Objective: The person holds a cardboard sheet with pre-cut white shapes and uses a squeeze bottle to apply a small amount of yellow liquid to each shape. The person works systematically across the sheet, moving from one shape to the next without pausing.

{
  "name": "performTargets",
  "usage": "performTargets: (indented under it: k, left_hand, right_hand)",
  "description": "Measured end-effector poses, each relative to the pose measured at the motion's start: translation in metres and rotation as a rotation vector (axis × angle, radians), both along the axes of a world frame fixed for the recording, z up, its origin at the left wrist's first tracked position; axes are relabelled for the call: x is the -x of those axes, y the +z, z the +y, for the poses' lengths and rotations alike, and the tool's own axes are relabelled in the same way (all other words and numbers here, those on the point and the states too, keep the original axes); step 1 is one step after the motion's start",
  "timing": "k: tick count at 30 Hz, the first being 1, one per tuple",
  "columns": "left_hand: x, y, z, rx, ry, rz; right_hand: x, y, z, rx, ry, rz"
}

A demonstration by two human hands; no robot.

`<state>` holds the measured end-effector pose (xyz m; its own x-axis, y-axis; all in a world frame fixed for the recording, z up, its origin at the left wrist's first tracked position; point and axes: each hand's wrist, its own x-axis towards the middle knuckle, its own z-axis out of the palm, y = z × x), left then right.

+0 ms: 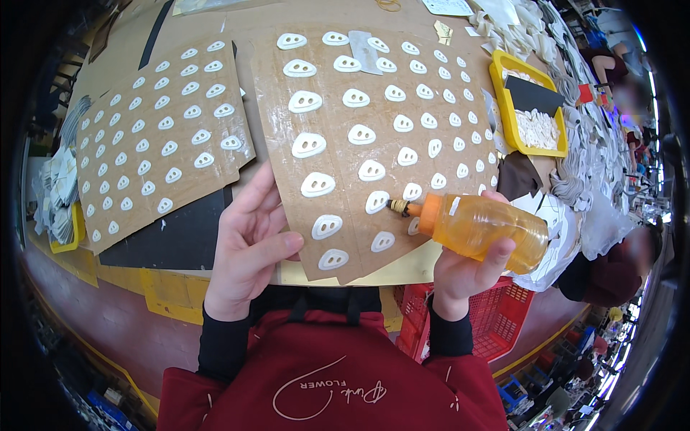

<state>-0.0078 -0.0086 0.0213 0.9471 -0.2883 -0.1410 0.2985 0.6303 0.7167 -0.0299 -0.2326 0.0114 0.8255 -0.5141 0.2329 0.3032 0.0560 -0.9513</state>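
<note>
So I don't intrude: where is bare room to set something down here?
Tan tabletop shows bare beyond the left brown board, between black strip and right brown board. A mostly bare black patch shows between left board and left hand. The right is crowded: yellow tray, grey bundles, plastic bag.

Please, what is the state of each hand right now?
Left hand: closed, holding the cardboard at its left edge.
Right hand: closed around the bottle.
</note>
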Motion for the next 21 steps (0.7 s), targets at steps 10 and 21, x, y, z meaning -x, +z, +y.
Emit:
performTargets:
  k: [10, 21]
  left_hand:
    - [0.002, 0.000, -0.001, -0.002, 0.010, -0.021]
    - [0.003, 0.003, -0.006, -0.099, 0.068, 0.040]
  right_hand:
    - [0.012, 0.009, 0.008, 0.068, 0.089, 0.006]
    - [0.008, 0.016, 0.012, -0.293, 0.252, -0.139]
